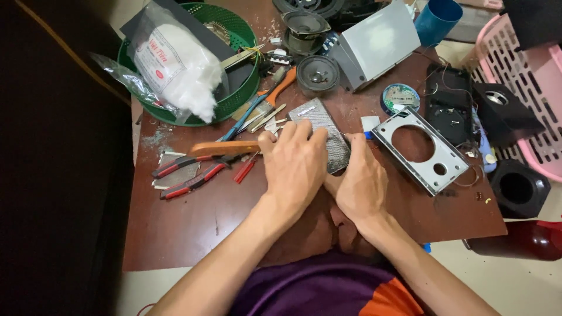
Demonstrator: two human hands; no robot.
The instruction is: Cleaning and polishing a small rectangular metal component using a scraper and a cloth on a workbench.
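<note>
A grey metal mesh speaker grille (321, 124) lies tilted on the brown table (193, 222). My left hand (294, 164) presses flat on its near end, fingers spread over the mesh. At the grille's right edge, my right hand (360, 184) is closed around a small tool with a blue tip (367, 135); most of the tool is hidden in the fist. Just left of my left hand lies an orange-handled tool (225, 147).
Red-handled pliers (187, 173) lie at left. A green basket (234, 35) holds a bag of white cotton (175, 64). Loose speaker drivers (317, 74), a silver faceplate with round holes (418, 151), black speaker boxes (509, 111) and a pink basket (527, 70) crowd the far and right side.
</note>
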